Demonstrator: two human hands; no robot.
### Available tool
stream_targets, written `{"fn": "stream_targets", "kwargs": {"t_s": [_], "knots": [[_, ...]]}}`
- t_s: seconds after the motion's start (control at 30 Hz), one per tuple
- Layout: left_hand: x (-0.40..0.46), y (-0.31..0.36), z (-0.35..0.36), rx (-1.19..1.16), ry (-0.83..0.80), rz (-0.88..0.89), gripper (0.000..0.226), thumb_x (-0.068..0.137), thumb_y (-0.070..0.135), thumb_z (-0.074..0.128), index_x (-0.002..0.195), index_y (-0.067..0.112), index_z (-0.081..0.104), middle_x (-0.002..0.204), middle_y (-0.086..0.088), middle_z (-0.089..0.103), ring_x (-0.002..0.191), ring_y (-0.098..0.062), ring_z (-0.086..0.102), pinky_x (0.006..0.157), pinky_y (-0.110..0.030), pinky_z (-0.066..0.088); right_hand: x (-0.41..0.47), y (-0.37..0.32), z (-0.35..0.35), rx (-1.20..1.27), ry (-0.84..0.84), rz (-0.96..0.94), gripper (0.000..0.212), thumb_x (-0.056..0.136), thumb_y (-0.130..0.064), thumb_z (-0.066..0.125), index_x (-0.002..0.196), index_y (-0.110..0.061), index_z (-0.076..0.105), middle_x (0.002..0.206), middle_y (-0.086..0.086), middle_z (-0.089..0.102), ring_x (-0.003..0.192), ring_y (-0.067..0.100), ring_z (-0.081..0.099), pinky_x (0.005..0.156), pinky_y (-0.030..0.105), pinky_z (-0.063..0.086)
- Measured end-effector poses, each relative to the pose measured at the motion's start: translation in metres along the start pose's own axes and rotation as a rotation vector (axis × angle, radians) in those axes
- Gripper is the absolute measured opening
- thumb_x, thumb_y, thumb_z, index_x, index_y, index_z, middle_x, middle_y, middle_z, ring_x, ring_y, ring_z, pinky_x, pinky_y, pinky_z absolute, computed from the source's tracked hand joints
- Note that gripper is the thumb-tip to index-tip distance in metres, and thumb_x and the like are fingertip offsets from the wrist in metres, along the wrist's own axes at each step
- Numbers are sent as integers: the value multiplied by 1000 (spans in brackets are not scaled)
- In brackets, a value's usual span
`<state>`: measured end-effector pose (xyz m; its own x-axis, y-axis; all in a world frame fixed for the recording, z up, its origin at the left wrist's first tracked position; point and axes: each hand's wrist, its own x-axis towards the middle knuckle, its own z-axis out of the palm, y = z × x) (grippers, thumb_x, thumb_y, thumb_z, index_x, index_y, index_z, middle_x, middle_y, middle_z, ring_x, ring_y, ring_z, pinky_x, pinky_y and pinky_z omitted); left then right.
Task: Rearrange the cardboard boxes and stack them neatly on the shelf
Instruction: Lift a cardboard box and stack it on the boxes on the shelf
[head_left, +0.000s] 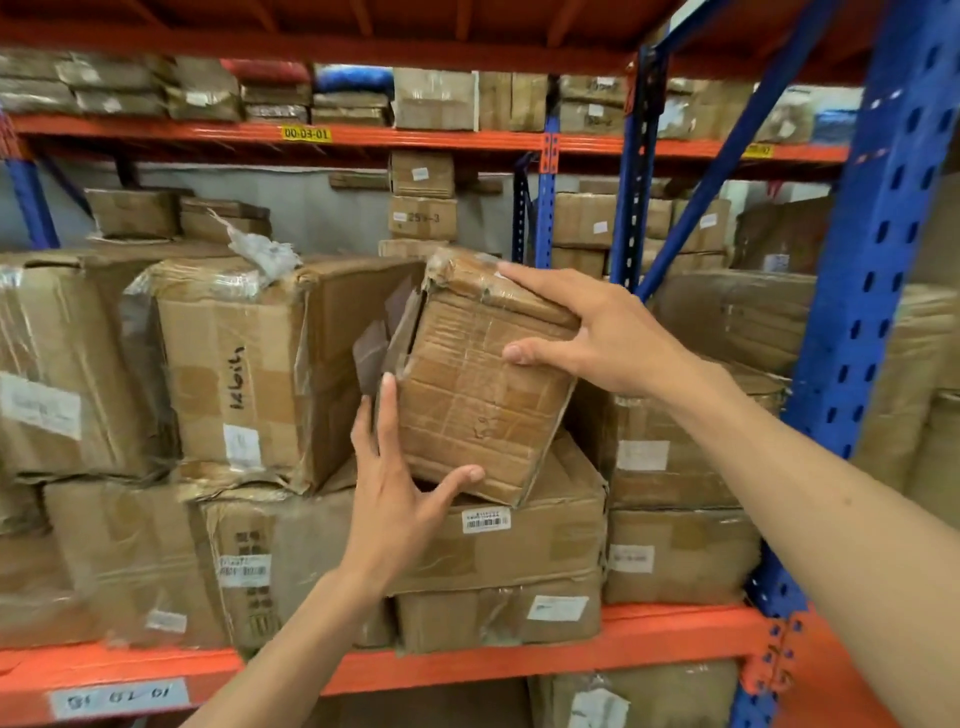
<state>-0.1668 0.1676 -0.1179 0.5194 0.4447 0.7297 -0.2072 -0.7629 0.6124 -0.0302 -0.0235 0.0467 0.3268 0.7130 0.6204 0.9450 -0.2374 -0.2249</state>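
A small taped cardboard box (467, 384) is tilted, its lower corner resting on a flat box with a barcode label (524, 535) on the shelf. My left hand (395, 493) grips the small box's lower left corner, thumb under the front edge and fingers up its left side. My right hand (587, 332) holds its upper right corner, fingers over the top and thumb on the front face. To the left stands a larger torn box with handwriting (234, 374).
Stacked cardboard boxes fill the shelf on both sides, such as a labelled one (675, 467) at the right. An orange shelf beam (467, 660) runs below. A blue perforated upright (878, 291) stands at the right. Farther racks behind hold more boxes.
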Motion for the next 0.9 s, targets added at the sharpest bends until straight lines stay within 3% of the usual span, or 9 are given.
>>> {"fn": "stream_targets", "kwargs": {"t_s": [0.1,0.17,0.27,0.33,0.4,0.47,0.57,0.73,0.9], "knots": [[15,4,-2,-105,-57,-77,134,59,60,90,151,63,-9,164,-4,10,139,2,21,111,-32,21,-11,8,-22,-206,-60,93,97,82,-77,62,148,-72,-10,124,-5,47,101,19,53,88,45,45],[24,11,0,-187,-140,-79,132,59,57,93,150,66,-2,164,2,17,140,1,26,115,-33,23,-14,13,-41,-319,-147,128,113,77,-77,68,142,-72,-25,118,9,50,92,31,59,83,51,48],[40,24,7,-161,-227,5,116,60,53,94,148,66,20,161,5,26,149,-10,25,120,-42,27,-17,20,-66,-329,-235,160,146,62,-67,89,140,-66,-35,138,25,49,110,43,61,98,62,46],[49,29,10,-158,-248,15,106,59,47,95,142,66,32,158,2,29,151,-18,23,122,-48,27,-19,22,-70,-297,-242,146,157,55,-58,96,143,-64,-33,154,23,40,116,33,59,104,57,44],[50,32,13,-187,-221,-11,101,60,35,97,138,66,40,157,0,30,151,-18,23,122,-48,26,-18,27,-63,-271,-225,91,142,60,-48,98,150,-63,-11,148,10,48,111,24,57,99,50,46],[47,39,16,-198,-172,-22,97,63,25,96,130,72,43,158,0,29,150,-14,23,123,-40,25,-15,37,-57,-255,-208,62,112,66,-38,95,142,-54,15,127,-2,57,103,22,59,84,42,47],[61,58,23,-137,-145,74,90,69,21,93,121,75,43,151,3,35,139,-13,36,114,-24,32,-17,58,-66,-175,-105,96,78,76,-30,90,125,-41,32,88,-2,60,81,19,60,63,34,45],[105,89,35,80,-228,239,81,72,21,90,143,36,54,147,0,39,128,-16,41,113,-32,34,-38,98,-80,-86,84,160,56,86,-29,83,113,-44,36,66,4,57,60,5,56,55,32,38],[148,128,87,126,-331,346,83,73,24,88,146,36,51,142,1,39,123,-16,41,109,-35,37,-63,147,-115,-112,196,292,55,86,-34,82,111,-49,35,65,7,62,54,6,60,52,30,42]]}}
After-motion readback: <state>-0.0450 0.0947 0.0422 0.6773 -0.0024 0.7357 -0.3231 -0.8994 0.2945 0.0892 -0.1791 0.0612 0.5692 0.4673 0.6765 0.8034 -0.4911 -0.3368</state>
